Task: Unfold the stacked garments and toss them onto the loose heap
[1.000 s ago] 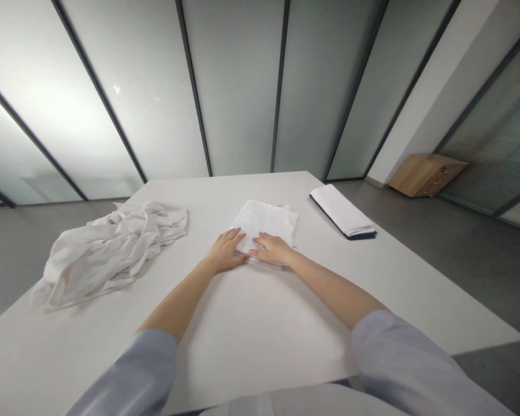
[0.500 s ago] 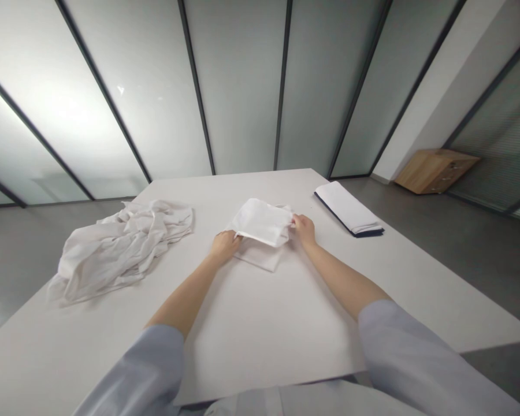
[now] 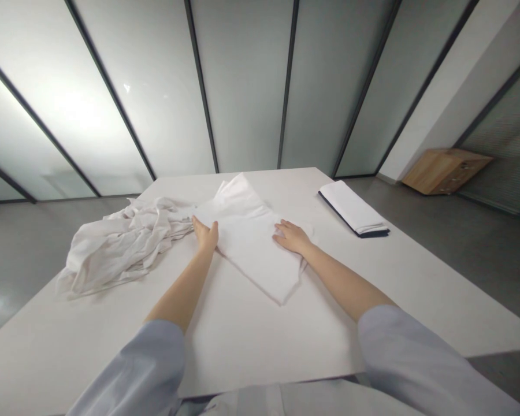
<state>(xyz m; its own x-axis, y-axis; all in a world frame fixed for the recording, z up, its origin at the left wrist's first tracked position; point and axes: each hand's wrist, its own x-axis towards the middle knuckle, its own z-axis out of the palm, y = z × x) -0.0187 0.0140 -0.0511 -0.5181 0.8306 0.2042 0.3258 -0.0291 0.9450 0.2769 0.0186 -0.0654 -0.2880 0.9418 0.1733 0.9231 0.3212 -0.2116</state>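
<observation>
A white cloth [image 3: 251,245] lies partly unfolded in the middle of the white table [image 3: 251,341], its far corner raised. My left hand [image 3: 205,234] rests at the cloth's left edge, fingers straight and together, pressing on it. My right hand [image 3: 291,236] lies flat on the cloth's right side with its fingers spread. Neither hand grips anything.
A crumpled heap of white fabric [image 3: 121,245] lies on the table's left, touching the cloth's far left corner. A folded white and dark stack [image 3: 354,209] sits at the right far side. A wooden cabinet [image 3: 446,169] stands on the floor beyond. Glass wall panels behind.
The folded cloth was lifted at its top layer and opened out away from me; it now lies longer and flatter. Both hands went from pinching it to lying flat on it.
</observation>
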